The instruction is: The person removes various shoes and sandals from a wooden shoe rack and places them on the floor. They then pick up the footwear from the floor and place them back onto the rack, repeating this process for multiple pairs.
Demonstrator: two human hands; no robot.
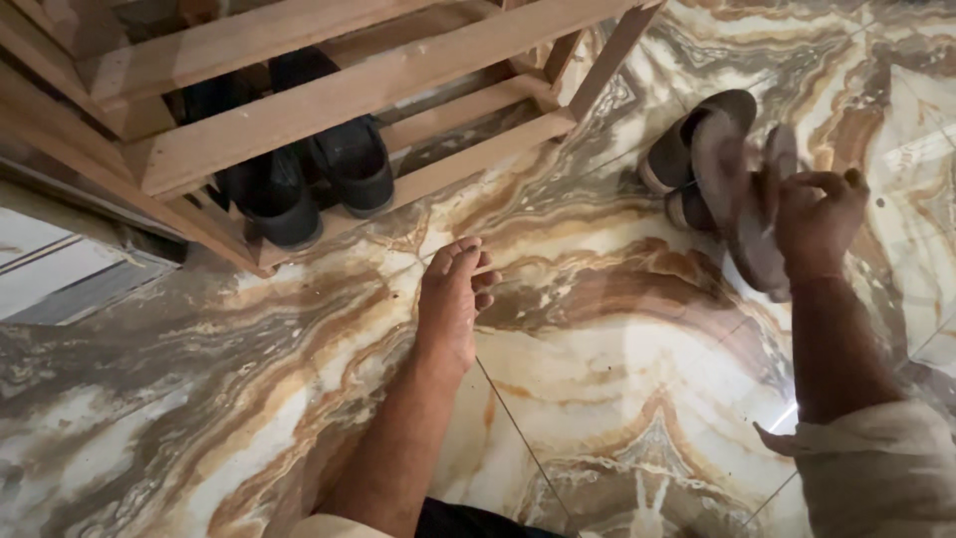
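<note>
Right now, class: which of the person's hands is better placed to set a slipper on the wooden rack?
Probably the right hand: it already grips a pair of slippers. The left hand is nearer the wooden rack, but it is empty, resting flat on the marble floor.

The floor [617, 329] is polished marble-look tile, glossy, veined brown and cream; the rack [329, 100] is bare matt wood; the black shoes [309, 174] look like smooth leather; the blurred slipper [737, 199] seems matt rubber; the sleeve [876, 468] is soft cloth.

Dim, warm light; glare on glossy floor [597, 399] at right; slight motion blur.
</note>
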